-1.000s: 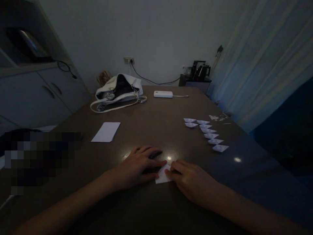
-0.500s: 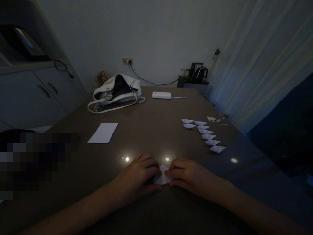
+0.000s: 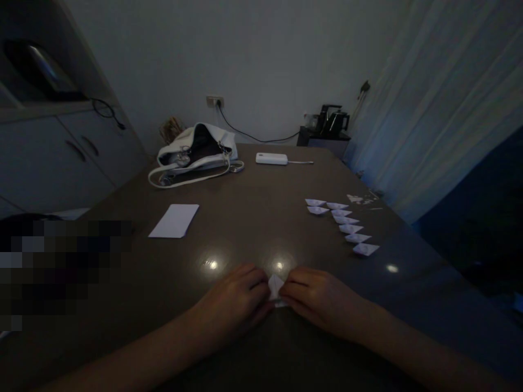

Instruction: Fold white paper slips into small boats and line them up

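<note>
A small folded piece of white paper [image 3: 275, 286] is near the front of the table, between my two hands. My left hand [image 3: 247, 294] is closed on its left side, thumb low and fingers curled over the edge. On the other side my right hand [image 3: 308, 294] pinches the paper, fingertips pressed near its middle. The fingers hide much of the paper; a pointed top and a strip along the bottom show. To the right, several folded paper boats [image 3: 351, 229] stand in a slanting row. A stack of white paper [image 3: 175, 221] lies to the left.
A white handbag [image 3: 196, 155] sits at the table's back left. Near the back edge lies a white power bank [image 3: 272, 159] with a short cable. Paper scraps [image 3: 359, 200] are scattered by the right edge. A black kettle [image 3: 335, 122] stands beyond the table.
My hands have come closer together and my fingers have closed further over the paper. Its wide lower part is now narrower, with a strip showing at the bottom.
</note>
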A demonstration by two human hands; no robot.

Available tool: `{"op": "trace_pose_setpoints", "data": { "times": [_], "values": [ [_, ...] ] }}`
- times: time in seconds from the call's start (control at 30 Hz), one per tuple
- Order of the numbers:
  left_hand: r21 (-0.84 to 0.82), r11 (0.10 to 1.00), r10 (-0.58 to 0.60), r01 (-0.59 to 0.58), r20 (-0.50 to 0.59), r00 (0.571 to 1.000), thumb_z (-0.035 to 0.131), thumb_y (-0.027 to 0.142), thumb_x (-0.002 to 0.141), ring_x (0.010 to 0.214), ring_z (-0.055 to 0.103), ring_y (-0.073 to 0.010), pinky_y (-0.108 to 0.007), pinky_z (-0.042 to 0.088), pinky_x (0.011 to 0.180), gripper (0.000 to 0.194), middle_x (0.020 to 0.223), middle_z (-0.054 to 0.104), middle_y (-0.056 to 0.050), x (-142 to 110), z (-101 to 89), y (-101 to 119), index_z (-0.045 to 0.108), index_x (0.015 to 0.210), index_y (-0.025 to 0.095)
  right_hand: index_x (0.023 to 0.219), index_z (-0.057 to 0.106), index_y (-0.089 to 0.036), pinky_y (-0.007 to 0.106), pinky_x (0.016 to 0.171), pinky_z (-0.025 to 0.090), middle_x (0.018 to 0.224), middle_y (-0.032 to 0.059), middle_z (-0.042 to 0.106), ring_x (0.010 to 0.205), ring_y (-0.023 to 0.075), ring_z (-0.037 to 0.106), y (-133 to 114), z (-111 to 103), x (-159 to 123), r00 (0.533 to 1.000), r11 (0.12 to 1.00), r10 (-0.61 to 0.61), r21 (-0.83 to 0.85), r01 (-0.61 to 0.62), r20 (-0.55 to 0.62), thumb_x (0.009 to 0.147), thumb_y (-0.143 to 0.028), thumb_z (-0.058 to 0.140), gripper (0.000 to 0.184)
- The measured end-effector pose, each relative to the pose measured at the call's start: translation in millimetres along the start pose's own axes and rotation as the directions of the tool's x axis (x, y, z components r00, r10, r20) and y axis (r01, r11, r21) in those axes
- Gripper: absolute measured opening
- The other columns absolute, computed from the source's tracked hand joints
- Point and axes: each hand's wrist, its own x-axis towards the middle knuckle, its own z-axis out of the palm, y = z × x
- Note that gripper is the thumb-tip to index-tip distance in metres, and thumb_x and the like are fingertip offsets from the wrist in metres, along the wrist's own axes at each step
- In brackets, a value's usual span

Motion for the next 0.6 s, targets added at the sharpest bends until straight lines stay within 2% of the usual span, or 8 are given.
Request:
{"op": "trace_pose_setpoints", "data": {
  "times": [0.17,0.3,0.43,0.5,0.6],
  "values": [
    [-0.139,0.988,-0.075,0.067,-0.051,0.996,0.051,0.017,0.090,0.078,0.058,-0.0176,-0.028,0.048,0.068,0.016,0.087,0.062,-0.007,-0.5,10.8,-6.0,0.065,0.082,0.014,0.089,0.069,-0.014,0.024,0.067,0.045,0.084,0.0058,0.063,0.075,0.0147,0.060,-1.0,5.9,3.1,0.996,0.996,0.085,0.026,-0.084,-0.037,0.090,-0.016,0.054,0.015],
    [-0.248,0.954,-0.179,0.167,-0.028,0.983,0.054,0.014,0.088,0.078,0.060,-0.0170,-0.027,0.048,0.068,0.011,0.087,0.062,-0.006,0.4,11.9,-9.1,0.064,0.084,0.014,0.086,0.069,-0.014,0.023,0.069,0.046,0.082,0.0043,0.062,0.076,0.0141,0.060,3.6,10.9,5.1,0.986,0.978,0.147,0.160,-0.134,-0.073,0.089,-0.015,0.056,0.013],
    [-0.281,0.943,-0.198,0.178,-0.045,0.979,0.055,0.013,0.087,0.078,0.058,-0.0170,-0.028,0.047,0.069,0.009,0.085,0.062,-0.005,1.2,13.1,-9.6,0.063,0.085,0.015,0.090,0.065,-0.016,0.023,0.072,0.045,0.086,0.0030,0.062,0.081,0.0139,0.059,7.0,12.8,6.0,0.977,0.944,0.193,0.288,-0.158,-0.096,0.087,-0.013,0.058,0.008],
    [-0.297,0.938,-0.206,0.176,-0.073,0.976,0.055,0.013,0.087,0.080,0.057,-0.0170,-0.028,0.047,0.070,0.008,0.087,0.061,-0.005,1.2,14.4,-9.9,0.062,0.089,0.016,0.094,0.063,-0.017,0.023,0.073,0.045,0.091,0.0033,0.061,0.084,0.0140,0.058,7.2,12.0,6.0,0.975,0.939,0.192,0.309,-0.150,-0.110,0.086,-0.010,0.058,0.012],
    [-0.269,0.951,-0.189,0.152,-0.118,0.975,0.056,0.013,0.086,0.084,0.055,-0.0182,-0.029,0.044,0.072,0.012,0.091,0.059,-0.005,1.4,15.0,-10.6,0.064,0.093,0.019,0.095,0.066,-0.019,0.025,0.075,0.043,0.096,0.0041,0.060,0.087,0.0147,0.055,7.2,11.1,4.8,0.986,0.968,0.110,0.237,-0.079,-0.123,0.087,-0.006,0.052,0.020]
  ]
}}
